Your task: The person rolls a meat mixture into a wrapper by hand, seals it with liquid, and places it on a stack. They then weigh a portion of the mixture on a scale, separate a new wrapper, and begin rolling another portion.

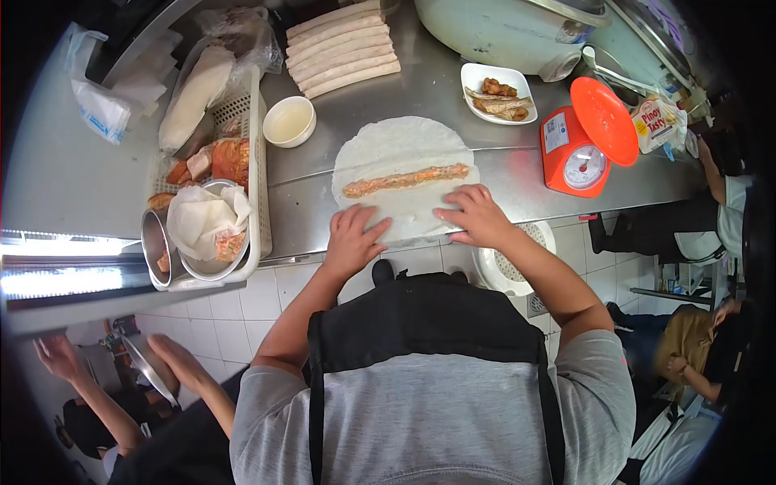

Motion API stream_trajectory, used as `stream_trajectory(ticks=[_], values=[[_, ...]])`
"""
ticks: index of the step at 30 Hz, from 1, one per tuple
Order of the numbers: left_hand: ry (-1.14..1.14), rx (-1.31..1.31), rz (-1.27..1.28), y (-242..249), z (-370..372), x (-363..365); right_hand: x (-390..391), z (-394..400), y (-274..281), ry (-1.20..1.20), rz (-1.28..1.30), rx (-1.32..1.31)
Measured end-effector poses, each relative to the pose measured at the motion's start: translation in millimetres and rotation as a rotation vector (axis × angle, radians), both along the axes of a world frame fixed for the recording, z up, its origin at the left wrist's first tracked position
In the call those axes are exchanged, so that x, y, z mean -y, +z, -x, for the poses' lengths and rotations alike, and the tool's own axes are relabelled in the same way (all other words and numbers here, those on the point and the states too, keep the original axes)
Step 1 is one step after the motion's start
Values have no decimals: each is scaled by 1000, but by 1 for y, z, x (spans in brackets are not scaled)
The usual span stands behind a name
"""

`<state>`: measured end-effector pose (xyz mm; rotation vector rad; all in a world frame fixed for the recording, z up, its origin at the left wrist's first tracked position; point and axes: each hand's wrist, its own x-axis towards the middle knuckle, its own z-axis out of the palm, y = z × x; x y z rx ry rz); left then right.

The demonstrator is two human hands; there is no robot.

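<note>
A round, thin white wrapper [400,141] lies flat near the counter's front edge. Across its middle runs a long strip of orange-flecked minced filling [404,180]. My left hand [354,240] rests at the wrapper's near left edge, fingers spread. At the near right edge, my right hand [477,217] touches the wrapper with its fingers apart, close to the filling's right end. Neither hand visibly grips anything. Several long white rolls [343,50] lie side by side at the back. A small bowl of pale liquid [289,122] stands left of the wrapper.
On the left, a white basket [259,174] holds metal bowls, wrappers and food pieces. A red kitchen scale [575,145] and a white dish [525,84] of fried food stand to the right. A large tub [501,36] is behind. Other people work at both sides.
</note>
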<state>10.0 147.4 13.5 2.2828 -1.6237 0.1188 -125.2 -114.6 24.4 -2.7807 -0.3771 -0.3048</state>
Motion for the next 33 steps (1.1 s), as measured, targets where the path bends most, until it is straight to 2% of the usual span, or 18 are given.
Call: stream_trajectory(ticks=[2,5,8,11,14,17,20,23,26,29,31,33], values=[[-68,-66,129,-1,-3,4,-5,3,-12,22,-95,126],[-113,-137,297,2,-9,10,-5,0,-14,-32,-148,152],[-114,-219,223,10,-7,3,-7,3,-8,-27,-245,127],[-125,-329,199,15,0,-1,-8,11,-7,-1,-218,124],[16,-315,335,24,-3,8,-9,-2,8,-95,-185,179],[243,-380,398,31,-25,31,-4,-37,16,-295,-167,75],[411,-399,229,24,-54,52,4,-76,10,-422,-274,34],[485,-390,74,11,-71,62,18,-99,-5,-423,-209,-87],[491,-350,36,-5,-78,63,24,-103,-15,-450,-175,39],[464,-289,67,-13,-80,62,18,-98,-3,-447,-12,220],[473,-292,44,-11,-79,63,2,-87,-10,-126,-121,240],[473,-308,22,-8,-78,64,-16,-77,-5,-57,-178,137]])
